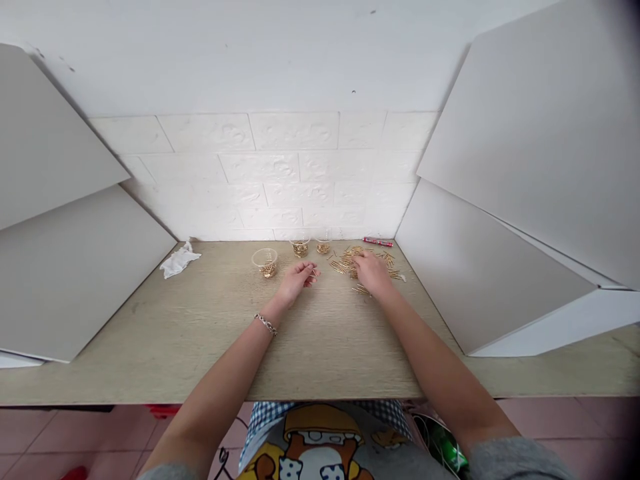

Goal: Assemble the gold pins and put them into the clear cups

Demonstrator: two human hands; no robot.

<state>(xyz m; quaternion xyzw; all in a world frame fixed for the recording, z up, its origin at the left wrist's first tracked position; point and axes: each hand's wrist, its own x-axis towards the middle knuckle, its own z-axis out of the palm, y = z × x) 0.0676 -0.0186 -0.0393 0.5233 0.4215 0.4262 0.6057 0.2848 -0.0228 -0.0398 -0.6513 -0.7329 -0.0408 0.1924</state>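
A loose pile of thin gold pins (345, 261) lies on the wooden table (210, 333) near the back wall. My right hand (373, 272) rests palm down on the pile, fingers curled among the pins. My left hand (299, 277) hovers just left of it, fingers pinched on what looks like a gold pin. Three small clear cups stand behind the hands: one (265, 262) at the left, one (300, 247) in the middle, one (323, 246) to the right, each with gold pieces inside. A bracelet is on my left wrist.
A crumpled white cloth (179, 261) lies at the back left of the table. A red pen-like stick (378, 242) lies against the wall at the back right. Grey-white panels (75, 267) flank both sides. The wall behind is white brick.
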